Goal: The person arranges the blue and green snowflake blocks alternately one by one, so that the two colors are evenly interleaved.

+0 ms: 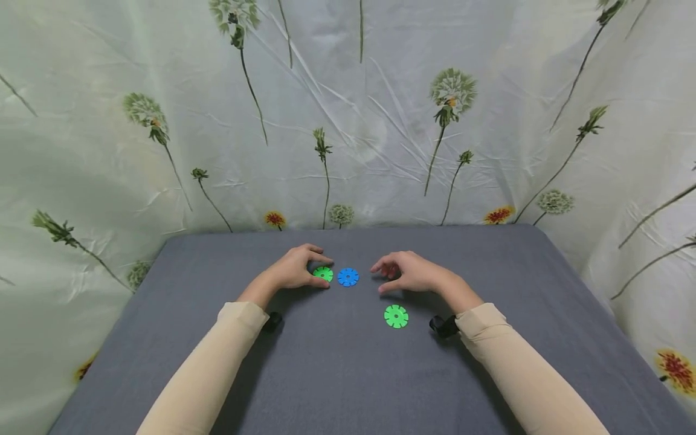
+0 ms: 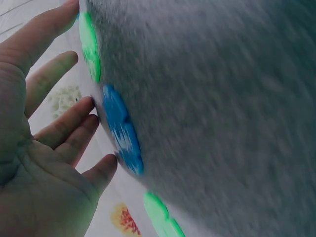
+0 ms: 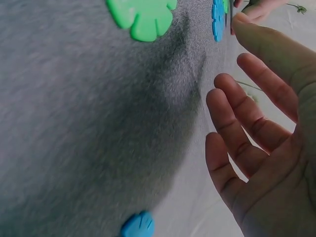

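Note:
In the head view my left hand (image 1: 293,269) is spread over the table, thumb and fingers either side of a green notched disc (image 1: 323,274), which they partly hide. Whether they touch it I cannot tell. Just right of it lies a blue notched disc (image 1: 348,277). My right hand (image 1: 413,272) hovers to the right of the blue disc, fingers loosely bent and nothing held. Nearer to me, below that hand, lies another green disc (image 1: 396,316). The right wrist view shows a further blue disc (image 3: 138,225) at its bottom edge; my right hand probably hides it from the head view.
A grey cloth covers the table (image 1: 348,374). Behind it hangs a pale curtain (image 1: 375,133) printed with dandelions, close to the far edge. A black wrist camera (image 1: 443,326) sits under the right forearm, and another (image 1: 273,321) by the left.

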The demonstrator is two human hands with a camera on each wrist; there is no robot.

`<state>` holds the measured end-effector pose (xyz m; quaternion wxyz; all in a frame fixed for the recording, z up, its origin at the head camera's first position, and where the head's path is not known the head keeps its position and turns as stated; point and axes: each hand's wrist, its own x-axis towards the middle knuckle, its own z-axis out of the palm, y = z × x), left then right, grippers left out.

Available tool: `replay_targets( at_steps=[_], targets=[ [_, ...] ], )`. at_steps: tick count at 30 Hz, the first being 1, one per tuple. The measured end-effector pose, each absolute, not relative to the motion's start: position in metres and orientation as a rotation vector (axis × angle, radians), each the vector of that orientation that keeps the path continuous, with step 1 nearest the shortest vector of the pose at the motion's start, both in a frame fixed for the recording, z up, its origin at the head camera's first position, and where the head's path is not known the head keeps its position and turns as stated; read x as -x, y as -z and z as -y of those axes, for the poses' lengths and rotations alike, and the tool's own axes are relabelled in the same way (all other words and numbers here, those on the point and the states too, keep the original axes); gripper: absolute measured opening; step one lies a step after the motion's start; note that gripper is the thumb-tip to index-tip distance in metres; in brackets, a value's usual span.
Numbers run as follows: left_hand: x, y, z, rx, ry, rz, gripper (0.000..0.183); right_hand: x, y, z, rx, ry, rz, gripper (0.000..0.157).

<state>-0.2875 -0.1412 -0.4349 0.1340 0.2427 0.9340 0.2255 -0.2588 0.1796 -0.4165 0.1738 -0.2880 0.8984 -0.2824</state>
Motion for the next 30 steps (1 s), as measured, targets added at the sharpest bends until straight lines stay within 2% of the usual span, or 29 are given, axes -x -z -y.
replay_targets(
  at_steps=[14,21,30],
  targets=[
    [0.292,0.441,0.114,-0.728,-0.689,-2.659,0.061,0.235,0.418,-0.199,0.795,0.827,-2.484,0.046],
    [0.291,0.442,0.107,-0.722,-0.693,-2.662,0.056,0.224,0.429,-0.204,0.782,0.821,-2.482,0.044],
    [0.29,0.442,0.102,-0.74,-0.685,-2.666,0.054,0.217,0.436,-0.206,0.837,0.816,-2.508,0.049]
  ],
)
